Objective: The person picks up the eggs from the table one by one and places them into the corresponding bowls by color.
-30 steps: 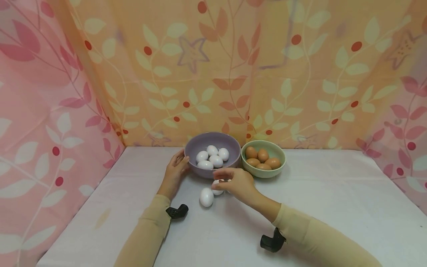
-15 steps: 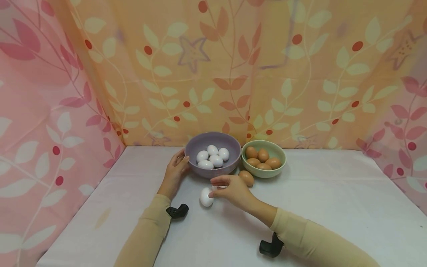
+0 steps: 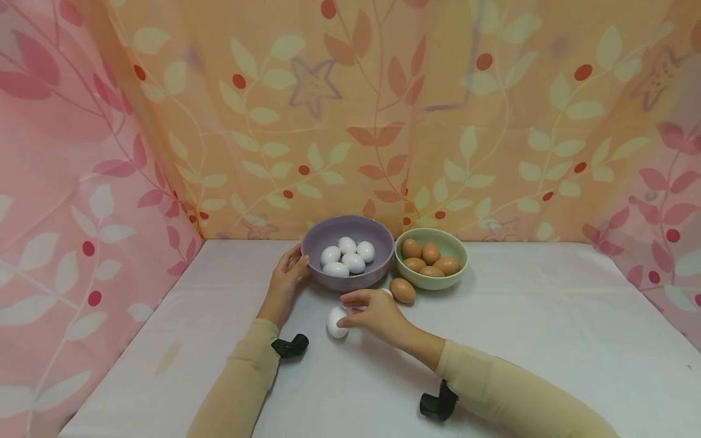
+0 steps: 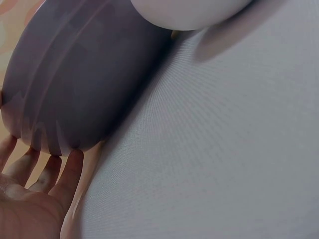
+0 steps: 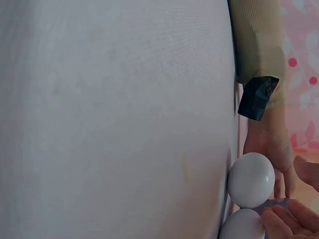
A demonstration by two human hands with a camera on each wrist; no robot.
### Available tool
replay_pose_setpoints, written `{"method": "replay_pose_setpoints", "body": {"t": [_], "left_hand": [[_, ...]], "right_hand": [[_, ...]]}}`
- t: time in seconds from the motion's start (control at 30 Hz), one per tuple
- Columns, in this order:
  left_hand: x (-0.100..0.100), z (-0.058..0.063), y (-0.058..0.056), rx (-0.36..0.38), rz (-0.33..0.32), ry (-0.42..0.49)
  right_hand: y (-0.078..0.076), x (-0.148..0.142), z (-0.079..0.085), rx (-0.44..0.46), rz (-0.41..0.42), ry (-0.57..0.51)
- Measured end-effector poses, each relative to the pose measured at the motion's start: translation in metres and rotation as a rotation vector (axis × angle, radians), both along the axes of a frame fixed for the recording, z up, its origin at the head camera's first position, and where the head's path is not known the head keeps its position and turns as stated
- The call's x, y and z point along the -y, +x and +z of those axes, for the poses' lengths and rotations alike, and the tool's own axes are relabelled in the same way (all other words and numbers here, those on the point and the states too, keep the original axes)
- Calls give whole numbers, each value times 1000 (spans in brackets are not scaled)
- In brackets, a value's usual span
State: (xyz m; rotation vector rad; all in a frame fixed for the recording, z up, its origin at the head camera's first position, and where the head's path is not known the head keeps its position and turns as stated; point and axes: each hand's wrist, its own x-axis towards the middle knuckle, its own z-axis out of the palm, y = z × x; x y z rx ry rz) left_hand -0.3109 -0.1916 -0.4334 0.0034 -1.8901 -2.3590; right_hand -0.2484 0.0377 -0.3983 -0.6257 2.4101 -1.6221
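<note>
In the head view my left hand [image 3: 286, 283] rests against the left side of the purple bowl [image 3: 350, 283], which holds several white eggs [image 3: 353, 263]. Its fingertips touch the bowl's outer wall in the left wrist view. My right hand [image 3: 378, 313] hovers before the bowl, thumb and fingers apart, around a white egg [image 3: 335, 322] lying on the table. Two white eggs show in the right wrist view, one egg [image 5: 251, 180] between thumb and fingers, the other egg [image 5: 243, 226] partly behind the fingertips. Another white egg [image 3: 386, 292] is mostly hidden behind my right hand.
A light green bowl [image 3: 432, 283] with several brown eggs [image 3: 446, 265] stands right of the purple bowl. One brown egg [image 3: 403, 291] lies on the white tablecloth [image 3: 547, 340] in front of it. Patterned curtains [image 3: 350, 121] close off the back and sides.
My right hand has moved left and toward me, from above the middle white egg to the nearest one. The loose brown egg has come into view behind it. My left hand stays at the bowl.
</note>
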Motion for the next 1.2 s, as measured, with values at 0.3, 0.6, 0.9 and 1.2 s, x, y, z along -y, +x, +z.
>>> {"method": "replay_pose_setpoints", "body": {"t": [0.3, 0.6, 0.9, 1.2], "left_hand": [[0, 1, 1, 2, 3, -15], [-1, 3, 2, 12, 12, -49], [0, 2, 1, 14, 1, -32], [0, 1, 0, 15, 7, -28]], "right_hand": [[3, 9, -2, -41, 13, 49], [3, 17, -3, -43, 33, 68], [5, 21, -6, -69, 65, 165], [4, 21, -7, -80, 48, 203]]}}
